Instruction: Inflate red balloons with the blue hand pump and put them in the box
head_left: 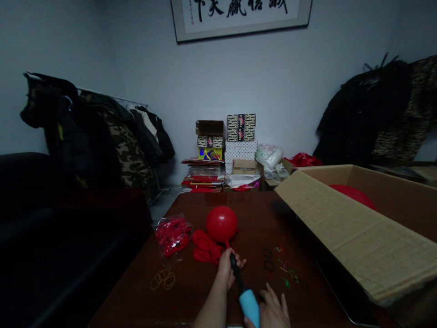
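Note:
A small red balloon (221,223), partly inflated, sits on the nozzle of a hand pump (246,298) with a black shaft and a light blue barrel. My left hand (228,266) is closed round the nozzle end where the balloon's neck meets it. At the bottom edge my right hand (272,310) grips the blue barrel from the right, fingers partly showing. Both hands hover over a dark brown table (191,300).
A pile of flat red balloons (205,248) and a clear bag of more (171,233) lie left of the pump. Yellow rubber bands (163,279) and coloured bands (283,269) are scattered around. A large open cardboard box (358,237) holding a red balloon (353,195) stands at right.

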Demonstrator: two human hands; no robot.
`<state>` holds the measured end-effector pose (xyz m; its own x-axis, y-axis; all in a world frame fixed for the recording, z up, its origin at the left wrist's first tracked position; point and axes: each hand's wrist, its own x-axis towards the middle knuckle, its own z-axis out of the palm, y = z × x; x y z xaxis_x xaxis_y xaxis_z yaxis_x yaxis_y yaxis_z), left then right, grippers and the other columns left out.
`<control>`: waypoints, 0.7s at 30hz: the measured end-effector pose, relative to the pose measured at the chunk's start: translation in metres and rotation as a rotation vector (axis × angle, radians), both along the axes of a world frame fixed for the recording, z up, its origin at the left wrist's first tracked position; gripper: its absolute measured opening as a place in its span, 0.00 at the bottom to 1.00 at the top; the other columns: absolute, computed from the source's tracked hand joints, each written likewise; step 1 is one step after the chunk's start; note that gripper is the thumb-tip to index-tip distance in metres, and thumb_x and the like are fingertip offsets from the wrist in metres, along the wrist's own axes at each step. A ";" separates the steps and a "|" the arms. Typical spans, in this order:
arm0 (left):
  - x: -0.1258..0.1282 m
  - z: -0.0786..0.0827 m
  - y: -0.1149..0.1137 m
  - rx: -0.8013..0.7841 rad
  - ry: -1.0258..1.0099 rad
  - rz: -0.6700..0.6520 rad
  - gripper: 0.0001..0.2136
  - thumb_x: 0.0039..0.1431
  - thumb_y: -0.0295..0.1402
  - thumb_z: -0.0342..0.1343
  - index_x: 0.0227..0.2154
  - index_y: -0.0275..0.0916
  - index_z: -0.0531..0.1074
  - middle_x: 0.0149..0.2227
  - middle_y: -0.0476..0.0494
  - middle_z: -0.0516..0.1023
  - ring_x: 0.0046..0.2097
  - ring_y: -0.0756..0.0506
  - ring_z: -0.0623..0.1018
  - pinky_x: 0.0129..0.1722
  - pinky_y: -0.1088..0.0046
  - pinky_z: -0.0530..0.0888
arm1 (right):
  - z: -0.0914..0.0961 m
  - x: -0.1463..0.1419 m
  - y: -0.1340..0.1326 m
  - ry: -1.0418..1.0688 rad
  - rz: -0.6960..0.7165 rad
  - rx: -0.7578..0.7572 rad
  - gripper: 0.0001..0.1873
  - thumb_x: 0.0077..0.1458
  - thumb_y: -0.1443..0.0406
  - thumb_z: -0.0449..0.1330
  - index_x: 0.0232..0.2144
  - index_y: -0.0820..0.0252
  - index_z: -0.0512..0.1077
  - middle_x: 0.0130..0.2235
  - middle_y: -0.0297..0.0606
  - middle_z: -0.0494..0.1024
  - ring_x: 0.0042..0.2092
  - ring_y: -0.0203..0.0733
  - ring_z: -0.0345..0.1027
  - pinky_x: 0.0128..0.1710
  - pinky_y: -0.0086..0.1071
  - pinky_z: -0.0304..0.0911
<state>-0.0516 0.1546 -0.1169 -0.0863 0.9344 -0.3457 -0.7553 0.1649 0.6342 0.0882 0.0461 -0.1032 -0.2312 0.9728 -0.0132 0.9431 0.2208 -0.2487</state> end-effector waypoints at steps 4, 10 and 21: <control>-0.001 -0.003 0.003 0.011 -0.001 0.016 0.08 0.51 0.36 0.50 0.23 0.40 0.60 0.16 0.54 0.66 0.16 0.53 0.65 0.33 0.64 0.73 | 0.025 -0.020 0.021 0.055 -0.003 0.049 0.23 0.49 0.54 0.47 0.37 0.62 0.73 0.52 0.46 0.68 0.61 0.53 0.47 0.60 0.52 0.35; -0.002 -0.008 0.010 0.027 0.042 0.046 0.08 0.51 0.37 0.49 0.23 0.40 0.59 0.14 0.58 0.63 0.13 0.57 0.58 0.30 0.68 0.72 | 0.022 -0.031 0.037 0.087 -0.003 0.084 0.22 0.49 0.55 0.47 0.37 0.62 0.73 0.51 0.46 0.68 0.60 0.52 0.47 0.60 0.52 0.32; 0.004 -0.004 0.003 0.040 0.127 0.041 0.09 0.48 0.39 0.51 0.22 0.40 0.58 0.12 0.59 0.61 0.11 0.56 0.57 0.27 0.69 0.70 | -0.002 -0.019 0.000 0.042 -0.050 0.113 0.26 0.48 0.53 0.50 0.39 0.68 0.72 0.50 0.51 0.69 0.60 0.55 0.47 0.60 0.53 0.32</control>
<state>-0.0475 0.1581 -0.1208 -0.1653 0.9419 -0.2924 -0.6741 0.1085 0.7306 0.0697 0.0460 -0.1054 -0.1808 0.9778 0.1063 0.9428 0.2031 -0.2642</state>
